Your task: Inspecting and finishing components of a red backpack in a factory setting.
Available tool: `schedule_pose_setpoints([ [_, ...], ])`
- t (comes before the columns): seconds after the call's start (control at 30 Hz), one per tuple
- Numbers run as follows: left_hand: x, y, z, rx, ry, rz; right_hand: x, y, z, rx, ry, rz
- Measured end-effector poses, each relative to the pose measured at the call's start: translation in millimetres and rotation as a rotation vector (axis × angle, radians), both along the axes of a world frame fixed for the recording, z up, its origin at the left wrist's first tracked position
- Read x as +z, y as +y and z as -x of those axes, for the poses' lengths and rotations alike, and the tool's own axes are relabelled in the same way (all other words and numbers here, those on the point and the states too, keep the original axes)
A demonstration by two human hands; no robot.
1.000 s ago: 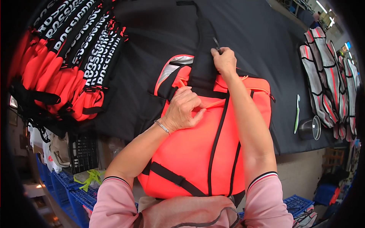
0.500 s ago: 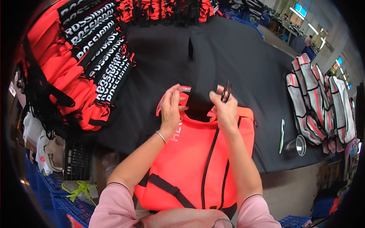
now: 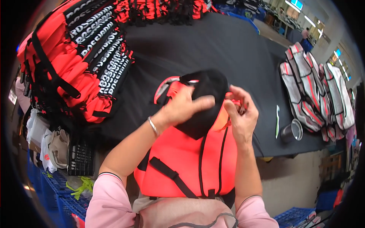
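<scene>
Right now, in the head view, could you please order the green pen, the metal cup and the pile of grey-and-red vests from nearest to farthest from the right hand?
From the right hand:
1. Green pen, just to its right on the black table.
2. Metal cup, a little farther right, near the table's front edge.
3. Pile of grey-and-red vests, farthest, at the table's right end.

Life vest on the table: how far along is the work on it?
Done: a stack of orange vests lies at the left of the black table. In hand: one orange life vest, its black collar flap folded over and pressed by the left hand, while the right hand pinches something small at the vest's top edge. Left: grey vests lie piled at the right.
</scene>
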State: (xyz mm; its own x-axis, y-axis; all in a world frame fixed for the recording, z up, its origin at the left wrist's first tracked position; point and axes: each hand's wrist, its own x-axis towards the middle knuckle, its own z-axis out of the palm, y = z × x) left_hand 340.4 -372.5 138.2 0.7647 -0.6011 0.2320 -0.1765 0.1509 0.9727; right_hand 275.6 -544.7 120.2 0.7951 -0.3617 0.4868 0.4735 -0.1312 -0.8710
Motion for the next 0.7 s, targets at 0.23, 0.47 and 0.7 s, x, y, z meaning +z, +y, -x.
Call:
schedule_pose_setpoints([
  [0.23, -58.7, 14.2, 63.6, 0.124, -0.198, -0.260, -29.1, -10.2, 7.7, 0.337, 0.495, -0.074],
  [0.47, -92.0, 27.7, 75.7, 0.154, -0.581, -0.294, -75.4, 4.0, 36.1, 0.681, 0.859, -0.636],
  [0.7, -111.8, 32.9, 100.8, 0.284, -0.303, -0.212, -56.0, -11.1, 87.4, 0.240, 0.680, -0.017],
])
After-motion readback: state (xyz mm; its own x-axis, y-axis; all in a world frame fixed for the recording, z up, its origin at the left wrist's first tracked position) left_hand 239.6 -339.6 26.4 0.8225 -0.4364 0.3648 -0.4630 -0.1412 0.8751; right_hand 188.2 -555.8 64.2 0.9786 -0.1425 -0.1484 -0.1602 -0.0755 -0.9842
